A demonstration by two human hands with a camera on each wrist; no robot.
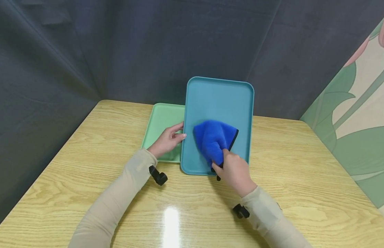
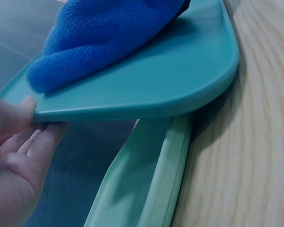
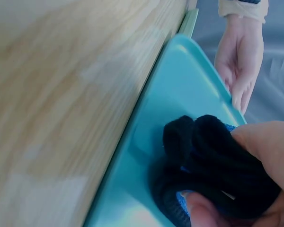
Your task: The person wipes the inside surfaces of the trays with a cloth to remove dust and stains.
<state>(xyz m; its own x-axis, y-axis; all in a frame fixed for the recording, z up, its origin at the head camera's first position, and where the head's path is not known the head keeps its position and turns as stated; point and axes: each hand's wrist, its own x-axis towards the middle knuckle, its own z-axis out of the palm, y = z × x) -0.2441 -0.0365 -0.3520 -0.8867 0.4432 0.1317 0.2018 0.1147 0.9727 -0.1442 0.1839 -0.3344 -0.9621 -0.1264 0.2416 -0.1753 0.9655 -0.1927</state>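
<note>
A teal tray (image 1: 219, 100) stands tilted, its left side over a light green tray (image 1: 164, 119). The left hand (image 1: 167, 139) pinches the teal tray's left rim, thumb on top and fingers beneath, as the left wrist view shows. Bunched in the right hand (image 1: 235, 170) is a blue cloth (image 1: 211, 137) with black edging. The cloth lies against the lower middle of the teal tray's inner face. In the right wrist view, the folded black edge (image 3: 217, 161) sits between thumb and fingers.
Both trays are on a wood-grain table (image 1: 278, 162). Dark cloth (image 1: 179, 41) hangs behind and to the left. At the right is a wall with a painted plant pattern (image 1: 362, 120). A black clip-like piece is on each sleeve.
</note>
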